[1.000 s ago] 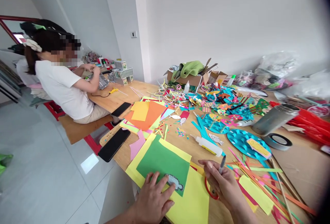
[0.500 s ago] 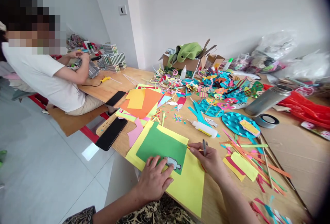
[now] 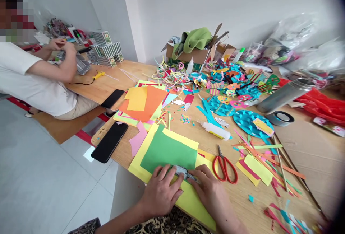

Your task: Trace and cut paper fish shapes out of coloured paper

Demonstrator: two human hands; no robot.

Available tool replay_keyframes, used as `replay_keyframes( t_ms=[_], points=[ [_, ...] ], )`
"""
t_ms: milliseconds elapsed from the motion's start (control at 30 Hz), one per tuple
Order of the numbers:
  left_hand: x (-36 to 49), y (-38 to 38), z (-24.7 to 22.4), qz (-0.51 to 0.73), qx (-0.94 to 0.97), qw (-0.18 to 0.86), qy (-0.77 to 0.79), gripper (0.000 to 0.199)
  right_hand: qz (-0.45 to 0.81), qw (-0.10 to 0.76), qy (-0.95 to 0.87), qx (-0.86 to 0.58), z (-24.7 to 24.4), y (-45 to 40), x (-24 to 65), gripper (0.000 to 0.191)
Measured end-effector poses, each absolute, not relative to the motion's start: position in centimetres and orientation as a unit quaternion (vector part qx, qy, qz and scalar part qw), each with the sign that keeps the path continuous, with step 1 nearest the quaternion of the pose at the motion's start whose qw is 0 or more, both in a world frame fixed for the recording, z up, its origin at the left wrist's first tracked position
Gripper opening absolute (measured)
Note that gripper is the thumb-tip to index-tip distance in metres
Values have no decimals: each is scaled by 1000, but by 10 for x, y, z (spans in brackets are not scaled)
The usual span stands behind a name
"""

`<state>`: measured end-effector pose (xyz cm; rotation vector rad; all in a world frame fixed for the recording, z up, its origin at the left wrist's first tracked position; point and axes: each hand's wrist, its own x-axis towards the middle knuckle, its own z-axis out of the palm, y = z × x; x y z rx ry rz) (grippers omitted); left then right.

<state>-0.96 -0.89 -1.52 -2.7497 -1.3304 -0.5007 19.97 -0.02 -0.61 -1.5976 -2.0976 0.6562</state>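
A pale wall fills the top of the head view, and below it a wooden surface [image 3: 242, 192], crowded with paper crafts, runs down to the lower right. At the bottom centre, a small grey cutout [image 3: 179, 170] lies on a green sheet [image 3: 169, 151], which rests over yellow paper [image 3: 192, 200]. The left hand [image 3: 163, 191] has its fingers spread flat, pressing on the cutout rather than gripping it. The right hand [image 3: 211, 189], just beside it, has its fingers closed round a slim pen [image 3: 193, 177] whose tip is at the cutout's right end. The step in hand looks like tracing its outline on the green; the next move seems to call for firm left-hand pressure and a pen kept close to the edge. Red-handled scissors [image 3: 225, 169] lie right of the right hand, apart from it.
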Motion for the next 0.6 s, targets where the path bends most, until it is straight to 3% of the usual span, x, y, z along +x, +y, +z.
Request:
replay_keyframes(
  t_ms=[600],
  points=[
    [-8,-8,-18,-189,-886,20,-423,40,294,227,-730,-574,-4,1,201,21]
  ],
)
